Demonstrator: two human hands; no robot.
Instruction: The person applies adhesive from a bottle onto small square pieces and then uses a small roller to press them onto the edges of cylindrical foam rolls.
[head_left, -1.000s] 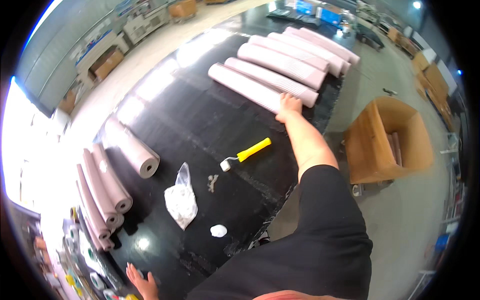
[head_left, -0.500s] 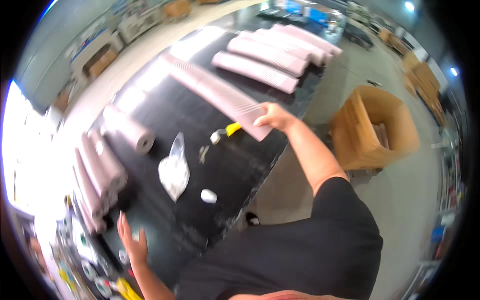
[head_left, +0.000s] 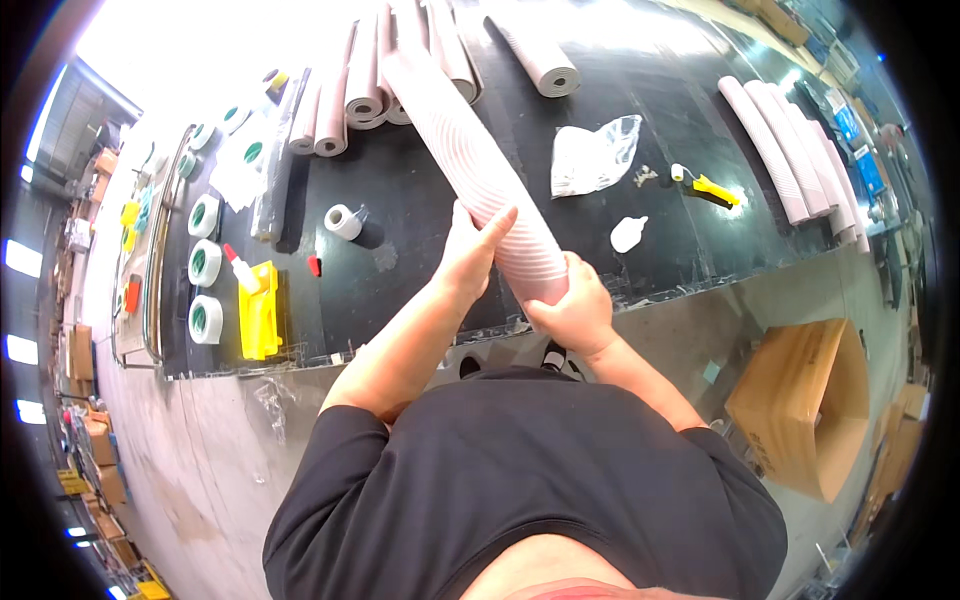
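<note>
A long pink rolled mat (head_left: 450, 130) with curved pale lines slants across the black table in front of me. My left hand (head_left: 470, 252) holds it from the left side, thumb on top and its other fingers partly hidden. Around the near end, at the table's front edge, my right hand (head_left: 580, 303) is closed. The roll's far end overlaps several more rolled mats (head_left: 366, 95) standing close together at the back.
Right of the roll lie a single mat (head_left: 540, 60), a clear plastic bag (head_left: 595, 160), a white bottle (head_left: 629, 234) and a yellow-handled roller (head_left: 715, 192). Tape rolls (head_left: 205, 263) and a yellow tray (head_left: 259, 315) sit left. A cardboard box (head_left: 785, 405) stands on the floor.
My view has turned left. The rolled mat has come from the right side to in front of me, still in my right hand. My left hand, open before, now grips it too.
</note>
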